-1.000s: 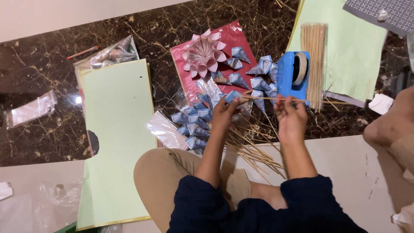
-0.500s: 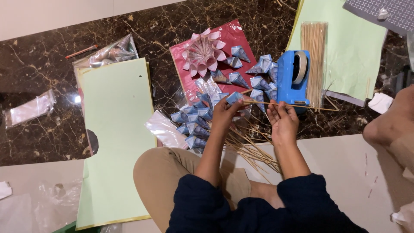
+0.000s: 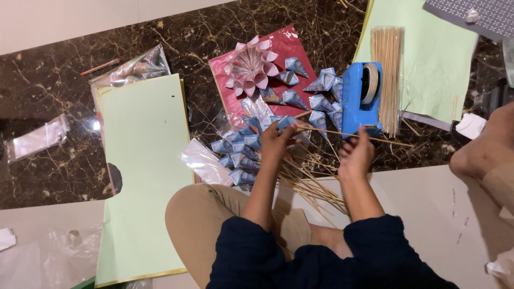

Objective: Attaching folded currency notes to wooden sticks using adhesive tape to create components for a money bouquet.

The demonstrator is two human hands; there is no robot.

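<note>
Hands: left pinching skewer and half-hidden blue cone, right loosely curled, grip unclear.

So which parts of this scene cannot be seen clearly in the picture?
- Head view: how the left hand grips the blue paper cone; the fingers cover it.
- Whether the right hand pinches the thin stick; too small to tell.
- The pile of sticks is partly hidden under both forearms.
- The grey patterned sheet is cut off by the top edge.

paper cones and skewers crowd hands
</note>
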